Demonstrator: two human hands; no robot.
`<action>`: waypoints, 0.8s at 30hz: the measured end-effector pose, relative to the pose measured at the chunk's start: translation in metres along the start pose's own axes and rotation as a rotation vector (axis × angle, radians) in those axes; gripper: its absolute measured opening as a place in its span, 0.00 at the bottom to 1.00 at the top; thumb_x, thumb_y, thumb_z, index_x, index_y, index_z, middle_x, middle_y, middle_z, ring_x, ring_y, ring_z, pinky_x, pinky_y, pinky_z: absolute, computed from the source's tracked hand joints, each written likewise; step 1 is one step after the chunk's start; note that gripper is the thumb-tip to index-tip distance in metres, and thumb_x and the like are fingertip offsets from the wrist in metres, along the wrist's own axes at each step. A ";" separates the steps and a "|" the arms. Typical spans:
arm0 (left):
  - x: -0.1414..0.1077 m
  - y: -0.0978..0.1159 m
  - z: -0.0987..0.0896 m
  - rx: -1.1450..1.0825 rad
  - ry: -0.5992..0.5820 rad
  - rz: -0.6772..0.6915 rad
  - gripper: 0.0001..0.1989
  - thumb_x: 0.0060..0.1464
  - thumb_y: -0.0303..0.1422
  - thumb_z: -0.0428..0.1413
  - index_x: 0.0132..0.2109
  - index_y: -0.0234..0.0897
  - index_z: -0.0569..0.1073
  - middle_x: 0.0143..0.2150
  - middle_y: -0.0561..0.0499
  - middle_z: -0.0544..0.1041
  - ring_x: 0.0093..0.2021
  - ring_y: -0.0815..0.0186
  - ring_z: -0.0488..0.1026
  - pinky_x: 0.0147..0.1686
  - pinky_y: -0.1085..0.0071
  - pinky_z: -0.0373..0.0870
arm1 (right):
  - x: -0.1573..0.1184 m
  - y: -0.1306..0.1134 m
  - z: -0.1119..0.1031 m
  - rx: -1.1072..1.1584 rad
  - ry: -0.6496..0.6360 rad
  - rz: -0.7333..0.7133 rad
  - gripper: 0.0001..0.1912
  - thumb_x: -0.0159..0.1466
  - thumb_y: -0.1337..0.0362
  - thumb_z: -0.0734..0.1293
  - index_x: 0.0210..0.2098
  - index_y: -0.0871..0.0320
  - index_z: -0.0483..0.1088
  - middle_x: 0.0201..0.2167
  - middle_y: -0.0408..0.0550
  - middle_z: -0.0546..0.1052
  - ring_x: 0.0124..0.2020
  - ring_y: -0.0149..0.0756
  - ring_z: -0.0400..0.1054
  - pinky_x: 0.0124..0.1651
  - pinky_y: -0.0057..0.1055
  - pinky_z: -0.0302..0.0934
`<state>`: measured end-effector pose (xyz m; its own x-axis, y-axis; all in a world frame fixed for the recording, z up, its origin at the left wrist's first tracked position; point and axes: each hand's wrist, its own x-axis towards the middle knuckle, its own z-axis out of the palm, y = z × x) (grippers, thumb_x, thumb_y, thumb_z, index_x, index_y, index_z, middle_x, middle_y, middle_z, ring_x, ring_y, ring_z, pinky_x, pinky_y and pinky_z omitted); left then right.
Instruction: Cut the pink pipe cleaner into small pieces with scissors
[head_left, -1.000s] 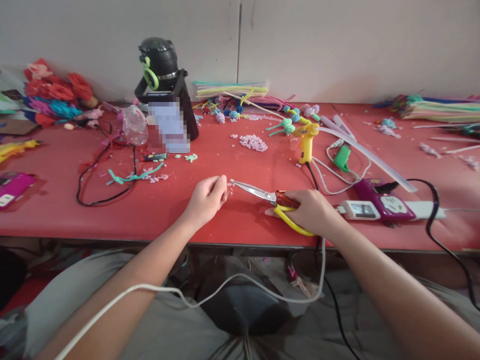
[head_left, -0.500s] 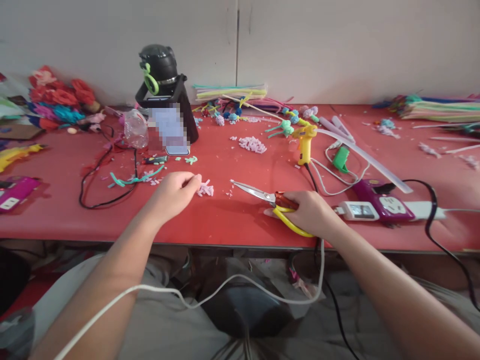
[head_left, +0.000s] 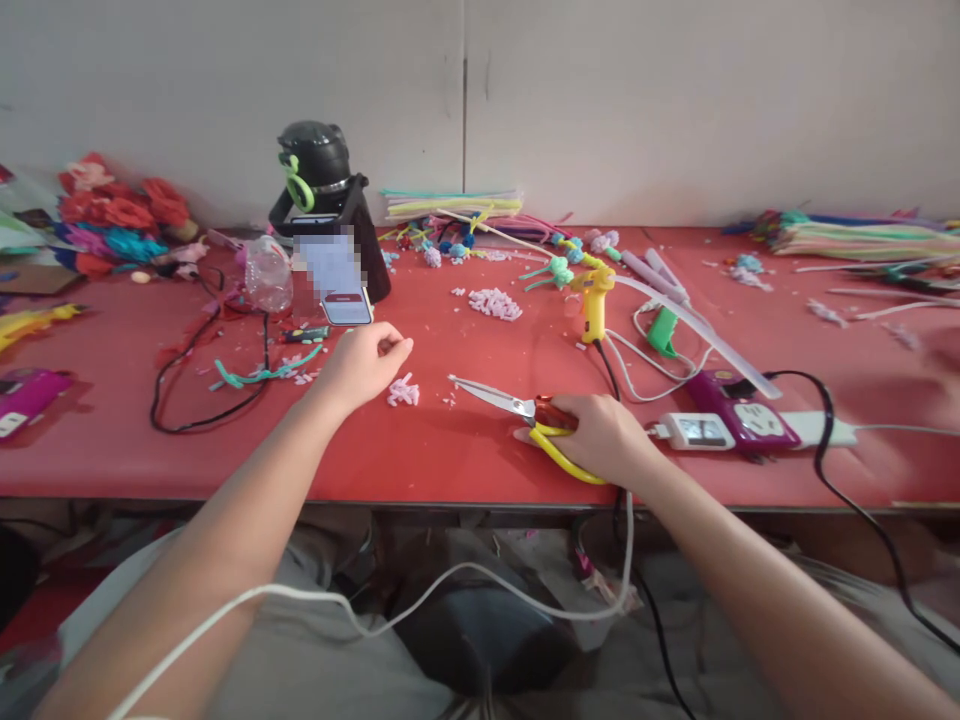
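Observation:
My left hand (head_left: 367, 362) hovers over the table with its fingers curled in and the thumb against them; whether anything is between them is hidden. Just below its fingertips lies a small heap of cut pale pink pieces (head_left: 403, 391). In my right hand (head_left: 604, 432) is a pair of scissors (head_left: 499, 397) with yellow and red handles. The scissor blades look closed and point left toward that heap, with a few tiny pink crumbs near their tip. A larger pile of pink pieces (head_left: 495, 304) lies farther back.
A phone (head_left: 346, 300) leans on a black bottle (head_left: 369, 240). At right are a yellow glue gun (head_left: 594, 305), a purple power strip (head_left: 720, 395) and cords. Pipe cleaners (head_left: 457, 205) lie along the back. A teal pipe cleaner (head_left: 270, 372) and a black cable (head_left: 180, 428) are at left.
My left hand has lifted away from the small pink heap, moving back toward the phone. The right hand and scissors stay nearly in place; the whole view has shifted slightly.

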<state>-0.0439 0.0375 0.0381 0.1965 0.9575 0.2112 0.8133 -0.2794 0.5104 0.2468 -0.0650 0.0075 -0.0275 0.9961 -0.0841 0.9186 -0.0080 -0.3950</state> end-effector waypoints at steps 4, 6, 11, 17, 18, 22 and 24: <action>0.048 0.004 0.017 -0.025 -0.021 0.099 0.05 0.55 0.33 0.56 0.35 0.38 0.75 0.34 0.48 0.80 0.34 0.64 0.73 0.36 0.71 0.65 | 0.001 -0.004 -0.002 -0.028 -0.011 0.006 0.30 0.56 0.33 0.64 0.21 0.53 0.60 0.20 0.45 0.69 0.22 0.33 0.60 0.26 0.29 0.46; 0.073 0.010 0.029 -0.008 -0.049 0.148 0.04 0.54 0.32 0.57 0.37 0.38 0.76 0.37 0.47 0.81 0.36 0.63 0.74 0.38 0.71 0.66 | 0.001 -0.005 -0.004 -0.040 -0.010 0.007 0.29 0.57 0.34 0.64 0.22 0.53 0.60 0.20 0.45 0.69 0.23 0.34 0.61 0.26 0.29 0.45; 0.118 0.029 0.059 0.028 -0.113 0.129 0.06 0.55 0.30 0.59 0.41 0.37 0.76 0.44 0.43 0.80 0.43 0.60 0.75 0.45 0.67 0.68 | 0.000 -0.007 -0.004 -0.040 0.001 0.004 0.27 0.58 0.37 0.65 0.22 0.53 0.58 0.20 0.45 0.70 0.23 0.35 0.64 0.26 0.29 0.45; 0.131 0.043 0.077 0.084 -0.141 0.087 0.06 0.55 0.27 0.59 0.41 0.36 0.76 0.48 0.40 0.78 0.47 0.58 0.74 0.50 0.64 0.67 | -0.001 -0.008 -0.003 -0.041 0.019 -0.031 0.25 0.59 0.40 0.66 0.22 0.54 0.58 0.21 0.46 0.71 0.24 0.36 0.66 0.26 0.29 0.45; 0.131 0.044 0.079 0.092 -0.145 0.076 0.06 0.55 0.27 0.59 0.41 0.36 0.75 0.49 0.40 0.78 0.47 0.57 0.74 0.50 0.63 0.67 | 0.000 -0.008 -0.003 -0.038 0.020 -0.030 0.26 0.59 0.39 0.65 0.22 0.54 0.58 0.21 0.46 0.71 0.24 0.36 0.66 0.26 0.29 0.44; 0.134 0.047 0.083 0.117 -0.164 0.050 0.06 0.57 0.29 0.58 0.42 0.36 0.75 0.49 0.38 0.78 0.49 0.55 0.74 0.50 0.61 0.67 | 0.001 -0.008 -0.004 -0.033 0.016 -0.027 0.29 0.59 0.35 0.64 0.22 0.54 0.58 0.21 0.46 0.71 0.25 0.36 0.66 0.26 0.29 0.44; 0.135 0.048 0.084 0.127 -0.168 0.039 0.06 0.57 0.29 0.58 0.43 0.36 0.75 0.50 0.38 0.78 0.51 0.54 0.74 0.51 0.60 0.67 | 0.001 -0.008 -0.004 -0.034 0.015 -0.026 0.29 0.59 0.35 0.64 0.23 0.54 0.59 0.21 0.46 0.72 0.25 0.36 0.66 0.26 0.29 0.44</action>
<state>0.0680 0.1595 0.0208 0.3090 0.9476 0.0812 0.8635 -0.3153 0.3935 0.2409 -0.0637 0.0147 -0.0454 0.9971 -0.0605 0.9305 0.0201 -0.3657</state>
